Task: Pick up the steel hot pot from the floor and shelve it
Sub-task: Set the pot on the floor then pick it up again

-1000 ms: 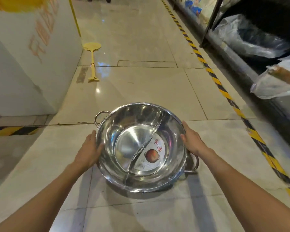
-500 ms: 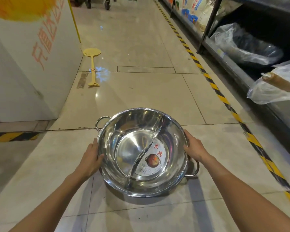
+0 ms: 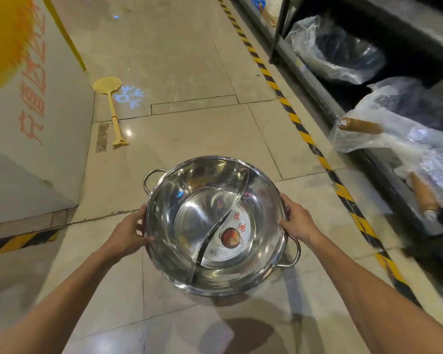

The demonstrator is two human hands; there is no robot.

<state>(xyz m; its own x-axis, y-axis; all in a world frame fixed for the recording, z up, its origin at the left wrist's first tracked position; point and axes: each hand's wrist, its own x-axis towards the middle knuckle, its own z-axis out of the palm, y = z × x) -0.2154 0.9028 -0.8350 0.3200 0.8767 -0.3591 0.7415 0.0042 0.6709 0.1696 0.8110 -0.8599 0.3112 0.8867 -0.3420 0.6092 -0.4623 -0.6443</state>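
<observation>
The steel hot pot is a shiny round pan with an S-shaped divider, two loop handles and a round paper label with a red pot picture in its right half. It hangs in the air above the tiled floor, its shadow below it. My left hand grips the rim on the left side. My right hand grips the rim on the right side. The dark metal shelf runs along the right, its low tier at about the pot's height.
Plastic-wrapped pans and wrapped cookware with wooden handles lie on the shelf. A black-and-yellow hazard stripe lines the floor before it. A yellow plastic swatter lies on the floor beside a white display box at left.
The pot has risen off the floor in both hands and tilted slightly toward me. My view has swung right, bringing the shelf closer.
</observation>
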